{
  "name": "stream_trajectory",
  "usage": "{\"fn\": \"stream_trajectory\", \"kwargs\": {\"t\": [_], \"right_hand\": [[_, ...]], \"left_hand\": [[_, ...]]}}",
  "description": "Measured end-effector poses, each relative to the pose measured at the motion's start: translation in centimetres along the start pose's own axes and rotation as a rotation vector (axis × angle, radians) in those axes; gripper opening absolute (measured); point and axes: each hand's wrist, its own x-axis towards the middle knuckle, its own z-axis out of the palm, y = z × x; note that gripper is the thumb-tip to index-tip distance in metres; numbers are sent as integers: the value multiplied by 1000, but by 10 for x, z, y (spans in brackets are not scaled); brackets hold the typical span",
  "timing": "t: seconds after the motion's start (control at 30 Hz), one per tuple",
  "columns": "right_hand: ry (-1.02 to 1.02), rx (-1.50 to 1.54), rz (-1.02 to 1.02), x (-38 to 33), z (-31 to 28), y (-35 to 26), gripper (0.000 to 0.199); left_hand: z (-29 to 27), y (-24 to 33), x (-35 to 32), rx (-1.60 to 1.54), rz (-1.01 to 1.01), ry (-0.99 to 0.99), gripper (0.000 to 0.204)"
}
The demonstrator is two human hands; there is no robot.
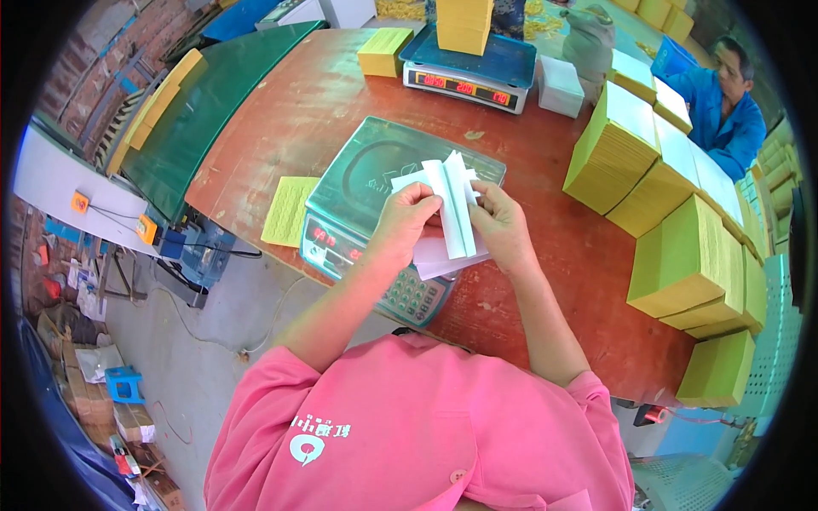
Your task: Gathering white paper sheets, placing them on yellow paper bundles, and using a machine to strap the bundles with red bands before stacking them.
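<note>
**Folded white paper [457, 217], held in two hands over a counter scale [362, 157]**

Item: one white paper, creased lengthwise into narrow pleats, its long side running away from the wearer. Location: between the two hands, above the near-right part of the scale; its upper end stands past the fingertips, its lower end hangs free below them.

Left hand [407, 220]: nearly closed, thumb and forefinger pinching the left edge of the paper; remaining fingers curled in.

Right hand [498, 223]: partly closed, thumb and fingers gripping the right edge near its upper half.

Beneath the hands: loose white sheets [436, 260], overlapping, at the scale's near-right side; whether they rest on it or are held cannot be told.

Left of the scale, just beside it: a flat yellow pad [290, 211] on the reddish-brown table [247, 136].

Far side of the table: a second scale [467, 92] bearing a yellow stack [463, 27]; a yellow block [385, 53] to its left, a white-topped bundle [561, 89] to its right.

Right side: rows of tall yellow paper stacks [613, 153], several topped white; beyond them, a co-worker [720, 119] in blue.
</note>
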Motion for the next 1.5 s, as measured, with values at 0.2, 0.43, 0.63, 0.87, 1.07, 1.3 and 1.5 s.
{"fn": "stream_trajectory", "kwargs": {"t": [0.2,0.43,0.63,0.87,1.07,1.3,1.5], "right_hand": [[79,-145,-97,-3,7,-4,45],[70,-283,-94,-9,9,-17,26],[77,-279,-83,-10,11,-20,25],[81,-262,-77,-11,11,-20,25],[82,-257,-89,-10,11,-17,25],[114,-313,-125,-8,4,-7,25],[303,-513,-423,-4,-2,-26,20]], "left_hand": [[22,-2,-12,39,178,210,22],[17,-3,-11,86,186,159,15],[15,-4,-8,49,202,145,18],[18,-1,-9,27,191,151,19],[17,-3,-8,40,201,157,20],[17,-3,-8,7,167,155,16],[2,-12,-3,92,152,131,7]]}}
